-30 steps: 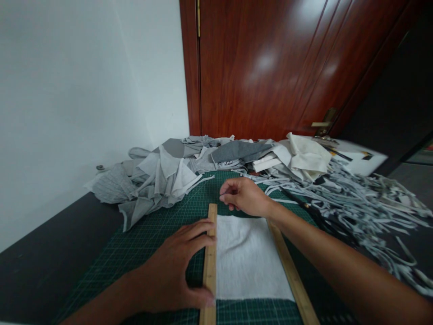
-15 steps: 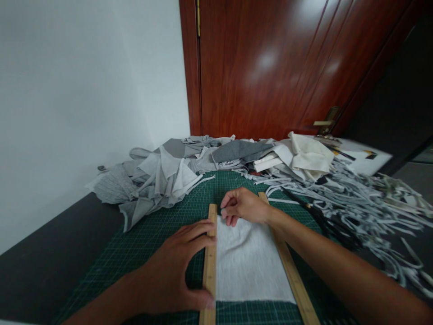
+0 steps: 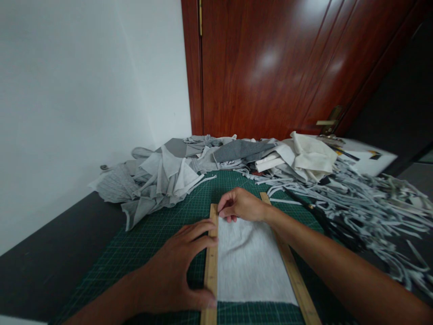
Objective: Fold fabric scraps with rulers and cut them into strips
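The light-grey, four-sided piece of woven or knitted cloth (image 3: 257, 266) lies almost flat between two long, pale wooden rulers (image 3: 211, 271). It should be light, soft and easily wrinkled, so better to hold its edges. The left hand (image 3: 176, 266) is spread over the left ruler; the right hand (image 3: 241, 205) has fingertips closed at the far left corner, contents hidden. Below: green gridded mat (image 3: 111, 262), black worktop (image 3: 67, 225); behind, reddish-brown wooden door (image 3: 270, 67).

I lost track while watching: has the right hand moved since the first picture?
Yes: judged against the left wooden ruler, the right hand has come down the picture, from beyond the ruler's far end to beside it.
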Demonstrator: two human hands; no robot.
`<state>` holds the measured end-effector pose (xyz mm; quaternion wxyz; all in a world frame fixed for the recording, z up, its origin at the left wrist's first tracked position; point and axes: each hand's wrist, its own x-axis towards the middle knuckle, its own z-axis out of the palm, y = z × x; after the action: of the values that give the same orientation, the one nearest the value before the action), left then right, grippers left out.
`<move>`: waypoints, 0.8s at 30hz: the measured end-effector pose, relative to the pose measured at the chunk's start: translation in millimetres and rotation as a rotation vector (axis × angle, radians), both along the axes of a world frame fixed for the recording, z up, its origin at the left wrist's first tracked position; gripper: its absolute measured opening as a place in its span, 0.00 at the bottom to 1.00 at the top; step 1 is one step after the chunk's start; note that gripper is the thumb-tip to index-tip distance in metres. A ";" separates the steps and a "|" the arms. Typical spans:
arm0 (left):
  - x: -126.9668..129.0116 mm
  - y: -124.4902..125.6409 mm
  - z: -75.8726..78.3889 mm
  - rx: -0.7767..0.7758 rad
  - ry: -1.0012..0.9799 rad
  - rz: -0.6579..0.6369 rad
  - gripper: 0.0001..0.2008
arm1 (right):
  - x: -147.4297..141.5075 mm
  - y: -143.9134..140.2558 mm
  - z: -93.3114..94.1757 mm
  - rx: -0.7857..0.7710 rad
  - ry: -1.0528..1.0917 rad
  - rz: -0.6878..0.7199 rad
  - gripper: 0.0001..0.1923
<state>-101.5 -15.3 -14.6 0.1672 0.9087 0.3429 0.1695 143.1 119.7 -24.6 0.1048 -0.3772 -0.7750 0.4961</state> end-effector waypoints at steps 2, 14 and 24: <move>0.1 0.3 1.1 0.005 0.003 -0.001 0.42 | 0.2 1.0 1.7 0.011 -0.010 0.004 0.16; 3.6 -1.5 8.0 -0.007 0.012 0.012 0.42 | 0.8 -0.6 5.7 0.023 -0.051 0.128 0.16; 2.1 -0.9 5.0 -0.010 -0.017 0.006 0.40 | -12.2 0.1 15.9 0.130 -0.123 0.133 0.16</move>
<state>-99.3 -16.2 -9.6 0.1743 0.9054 0.3450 0.1758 130.9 119.8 -8.8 0.0481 -0.3469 -0.8339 0.4265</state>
